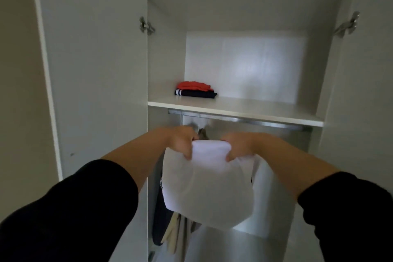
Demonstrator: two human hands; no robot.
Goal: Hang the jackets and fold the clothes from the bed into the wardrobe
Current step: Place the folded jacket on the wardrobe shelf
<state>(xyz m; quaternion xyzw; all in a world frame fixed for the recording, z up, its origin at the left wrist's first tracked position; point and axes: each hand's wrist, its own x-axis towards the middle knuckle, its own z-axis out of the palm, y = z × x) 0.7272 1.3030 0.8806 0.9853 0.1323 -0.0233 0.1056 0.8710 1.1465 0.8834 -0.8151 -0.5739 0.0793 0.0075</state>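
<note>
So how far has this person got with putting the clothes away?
Partway. A red garment lies folded on a navy one on the shelf, and garments hang below the rail. The left hand and right hand grip a folded white garment, not yet shelved. The bed is out of view.

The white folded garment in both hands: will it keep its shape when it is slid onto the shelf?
Probably not fully. The white garment sags below the left hand and right hand, so it looks floppy and light. It may unfold beside the red and navy stack.
</note>
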